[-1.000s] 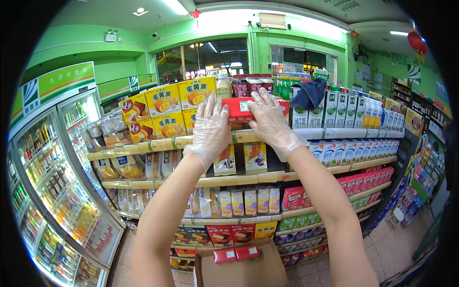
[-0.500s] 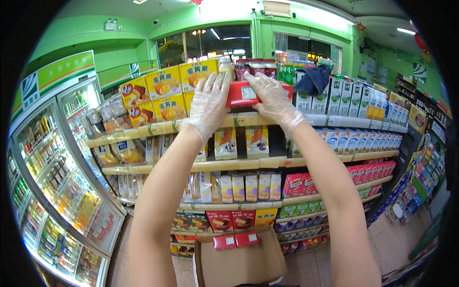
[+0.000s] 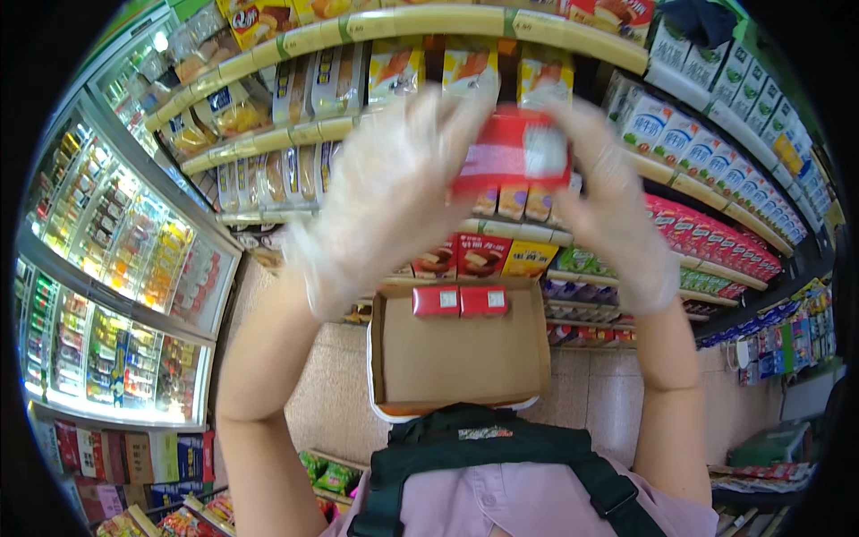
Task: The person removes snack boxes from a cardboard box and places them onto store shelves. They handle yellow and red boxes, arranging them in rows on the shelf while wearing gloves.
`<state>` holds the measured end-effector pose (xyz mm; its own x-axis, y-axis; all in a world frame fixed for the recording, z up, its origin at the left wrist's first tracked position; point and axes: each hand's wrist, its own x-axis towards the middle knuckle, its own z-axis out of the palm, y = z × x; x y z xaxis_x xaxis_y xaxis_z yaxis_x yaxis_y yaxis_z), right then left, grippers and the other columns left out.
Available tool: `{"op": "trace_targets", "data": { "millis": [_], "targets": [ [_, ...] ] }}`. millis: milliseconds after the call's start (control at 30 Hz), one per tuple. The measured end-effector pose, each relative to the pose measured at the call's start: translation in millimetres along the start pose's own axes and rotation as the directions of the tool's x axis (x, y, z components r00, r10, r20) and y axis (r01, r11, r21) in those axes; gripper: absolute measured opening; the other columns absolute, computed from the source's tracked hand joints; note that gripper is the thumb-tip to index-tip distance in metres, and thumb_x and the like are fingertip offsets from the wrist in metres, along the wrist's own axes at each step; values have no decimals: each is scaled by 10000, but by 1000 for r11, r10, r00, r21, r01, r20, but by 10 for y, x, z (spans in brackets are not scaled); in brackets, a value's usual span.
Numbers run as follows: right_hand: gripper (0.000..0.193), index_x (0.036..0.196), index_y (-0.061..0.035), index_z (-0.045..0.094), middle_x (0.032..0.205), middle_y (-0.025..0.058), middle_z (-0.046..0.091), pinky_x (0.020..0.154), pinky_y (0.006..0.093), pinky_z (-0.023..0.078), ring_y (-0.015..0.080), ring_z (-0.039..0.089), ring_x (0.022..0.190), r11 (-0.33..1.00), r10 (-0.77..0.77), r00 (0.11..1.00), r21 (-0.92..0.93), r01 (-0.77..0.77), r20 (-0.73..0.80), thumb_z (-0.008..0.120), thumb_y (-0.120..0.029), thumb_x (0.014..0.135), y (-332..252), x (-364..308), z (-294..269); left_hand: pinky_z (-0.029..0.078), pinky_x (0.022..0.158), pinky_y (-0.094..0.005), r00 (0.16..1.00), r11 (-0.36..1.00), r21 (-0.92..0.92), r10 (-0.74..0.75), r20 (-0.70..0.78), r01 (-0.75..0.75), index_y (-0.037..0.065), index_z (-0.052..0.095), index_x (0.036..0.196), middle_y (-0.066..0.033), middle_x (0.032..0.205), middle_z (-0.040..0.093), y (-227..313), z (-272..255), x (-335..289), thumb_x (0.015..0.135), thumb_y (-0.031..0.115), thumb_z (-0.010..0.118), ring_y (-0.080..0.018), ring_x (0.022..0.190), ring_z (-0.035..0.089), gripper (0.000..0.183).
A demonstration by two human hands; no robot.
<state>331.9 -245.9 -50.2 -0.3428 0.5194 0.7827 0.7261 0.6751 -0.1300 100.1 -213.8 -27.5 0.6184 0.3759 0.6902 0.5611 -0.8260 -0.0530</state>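
Between my two gloved hands is a red box (image 3: 501, 157) with a white label, blurred by motion and held in front of the shelves. My left hand (image 3: 394, 174), in a clear plastic glove, grips its left side. On the right side of the box, my right hand (image 3: 613, 201), gloved the same way, closes around the edge. Below, an open cardboard tray (image 3: 461, 358) has two similar red packs (image 3: 459, 302) side by side along its far edge.
Shelves ahead carry bagged bread (image 3: 340, 76), milk cartons (image 3: 689, 143) and pink drink packs (image 3: 716, 237). A dark cloth (image 3: 702, 22) lies on cartons at upper right. Glass-door coolers (image 3: 125, 242) line the left. Packaged snacks (image 3: 331, 474) are at lower left.
Both hands have come down and back from the top shelf, bringing the red box toward me. The view has tilted down, showing more of the tray and floor.
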Motion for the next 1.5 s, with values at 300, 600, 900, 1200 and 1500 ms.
{"op": "trace_targets", "data": {
  "millis": [300,600,900,1200,1500],
  "targets": [
    [790,1381,-35,438,1466,210,363,1065,507,362,390,365,1340,912,305,695,9,-409,652,785,-109,675,-346,-2305,1893,471,889,-432,720,915,-61,-271,639,398,80,496,1339,-156,1145,579,193,1638,-2546,675,283,796,-343,1033,565,757],
    [812,1371,-68,476,1514,219,295,1112,536,294,402,295,1391,936,342,708,-154,-317,617,799,-136,629,-393,-2674,2510,440,935,-446,658,882,23,-368,657,470,92,474,1375,-154,1211,550,154,2076,-3005,653,255,797,-345,1126,523,807],
    [802,1384,-63,453,1391,122,474,1095,482,325,355,357,1352,895,381,752,-12,-445,537,790,-120,659,-114,-1996,2212,488,902,-430,779,886,-146,-295,553,439,65,524,1343,-164,1121,582,-286,1704,-2272,703,210,761,-348,1069,562,697],
    [851,1460,-93,388,1378,124,503,987,478,415,335,466,1242,868,465,658,-157,-472,592,792,-218,722,124,-1963,2474,496,916,-447,781,894,-111,-313,540,434,61,425,1411,-194,1206,534,-505,2179,-2341,719,116,726,-384,1088,557,756],
    [660,1335,-30,513,1406,213,473,1085,480,366,394,404,1338,936,311,829,-1,-351,464,766,-262,771,342,-981,1421,355,1103,-488,796,935,-139,-192,574,326,1,335,1458,-244,1426,416,-571,1624,-1615,705,421,805,-425,1340,383,982]
  ]
}}
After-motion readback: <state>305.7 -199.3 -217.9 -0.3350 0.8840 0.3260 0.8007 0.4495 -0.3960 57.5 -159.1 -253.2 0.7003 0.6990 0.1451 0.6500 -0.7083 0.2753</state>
